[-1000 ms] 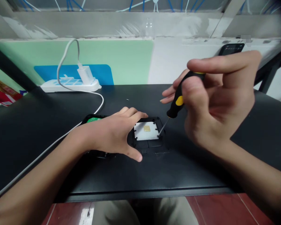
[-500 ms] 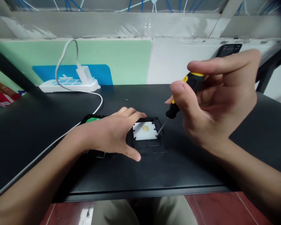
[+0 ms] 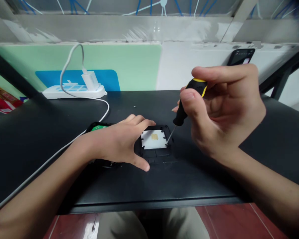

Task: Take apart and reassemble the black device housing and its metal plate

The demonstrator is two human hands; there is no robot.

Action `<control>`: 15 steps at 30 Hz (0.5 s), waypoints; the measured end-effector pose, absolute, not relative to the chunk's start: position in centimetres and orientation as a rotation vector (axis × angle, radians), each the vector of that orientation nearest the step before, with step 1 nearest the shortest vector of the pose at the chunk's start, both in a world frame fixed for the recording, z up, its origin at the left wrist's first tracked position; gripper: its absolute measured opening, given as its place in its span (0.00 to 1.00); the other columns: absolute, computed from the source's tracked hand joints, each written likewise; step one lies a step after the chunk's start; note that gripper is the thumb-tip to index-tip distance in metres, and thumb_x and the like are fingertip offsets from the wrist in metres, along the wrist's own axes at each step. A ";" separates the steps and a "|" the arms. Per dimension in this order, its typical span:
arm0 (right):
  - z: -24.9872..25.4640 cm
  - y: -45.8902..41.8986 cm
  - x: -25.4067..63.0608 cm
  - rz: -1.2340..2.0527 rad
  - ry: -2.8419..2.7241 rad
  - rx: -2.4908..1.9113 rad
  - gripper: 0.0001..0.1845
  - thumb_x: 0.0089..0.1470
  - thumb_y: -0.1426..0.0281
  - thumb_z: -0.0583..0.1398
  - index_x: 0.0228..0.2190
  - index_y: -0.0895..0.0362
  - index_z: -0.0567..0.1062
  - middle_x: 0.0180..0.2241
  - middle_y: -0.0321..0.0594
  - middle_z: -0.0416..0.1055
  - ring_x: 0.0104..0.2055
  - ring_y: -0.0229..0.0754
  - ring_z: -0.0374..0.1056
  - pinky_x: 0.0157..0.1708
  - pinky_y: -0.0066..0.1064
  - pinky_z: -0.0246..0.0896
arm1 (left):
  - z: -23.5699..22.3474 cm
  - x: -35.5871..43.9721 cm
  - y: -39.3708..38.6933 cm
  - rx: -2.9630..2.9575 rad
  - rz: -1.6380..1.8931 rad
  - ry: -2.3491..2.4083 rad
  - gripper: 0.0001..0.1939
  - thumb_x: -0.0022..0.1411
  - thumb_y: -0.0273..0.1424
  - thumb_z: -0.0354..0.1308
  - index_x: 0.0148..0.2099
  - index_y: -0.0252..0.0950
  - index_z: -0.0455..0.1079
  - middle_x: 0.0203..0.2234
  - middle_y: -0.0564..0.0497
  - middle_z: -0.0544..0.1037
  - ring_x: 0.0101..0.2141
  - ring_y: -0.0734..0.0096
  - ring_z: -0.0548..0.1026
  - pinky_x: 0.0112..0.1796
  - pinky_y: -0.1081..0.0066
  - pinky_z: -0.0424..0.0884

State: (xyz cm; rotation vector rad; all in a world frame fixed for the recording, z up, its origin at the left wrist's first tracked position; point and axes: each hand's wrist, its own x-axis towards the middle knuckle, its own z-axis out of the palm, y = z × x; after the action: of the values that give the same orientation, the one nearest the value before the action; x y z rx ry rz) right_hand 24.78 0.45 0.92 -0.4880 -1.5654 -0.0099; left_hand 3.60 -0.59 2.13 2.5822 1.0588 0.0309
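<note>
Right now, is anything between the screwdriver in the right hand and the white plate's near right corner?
Nothing visible is. The right hand holds the screwdriver, its tip appearing to reach that corner of the white plate. The left hand spreads around the plate's left side, off the shaft's line.

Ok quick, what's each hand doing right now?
Left hand: open, spread over the black rectangular casing.
Right hand: closed, holding the black-and-yellow screwdriver.
</note>
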 end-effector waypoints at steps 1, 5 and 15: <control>1.0 0.5 24.8 -0.031 -1.553 -0.508 0.14 0.56 0.65 0.66 0.46 0.42 0.77 0.39 0.36 0.70 0.29 0.36 0.69 0.24 0.30 0.71 | 2.1 3.6 -0.6 2.584 0.032 1.060 0.52 0.50 0.49 0.73 0.69 0.41 0.52 0.60 0.43 0.66 0.60 0.47 0.63 0.56 0.59 0.65; 1.1 0.4 24.8 -0.060 -1.518 -0.487 0.15 0.54 0.63 0.68 0.44 0.44 0.78 0.38 0.36 0.68 0.29 0.34 0.68 0.21 0.25 0.67 | 2.0 3.6 -0.6 2.582 0.035 1.065 0.51 0.50 0.49 0.73 0.69 0.42 0.52 0.60 0.44 0.66 0.60 0.47 0.63 0.57 0.59 0.65; 1.0 0.1 24.5 0.089 -1.576 -0.403 0.15 0.58 0.70 0.64 0.48 0.50 0.77 0.40 0.36 0.72 0.39 0.38 0.76 0.32 0.29 0.78 | 2.1 3.6 -0.6 2.565 0.026 1.084 0.52 0.49 0.48 0.74 0.69 0.39 0.54 0.59 0.44 0.66 0.59 0.49 0.64 0.56 0.60 0.65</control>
State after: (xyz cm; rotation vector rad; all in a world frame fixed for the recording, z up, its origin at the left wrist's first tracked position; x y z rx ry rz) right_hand 24.54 0.13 1.00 -0.4028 -1.5756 0.0890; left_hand 3.60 -0.60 2.09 2.5653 1.0840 0.0260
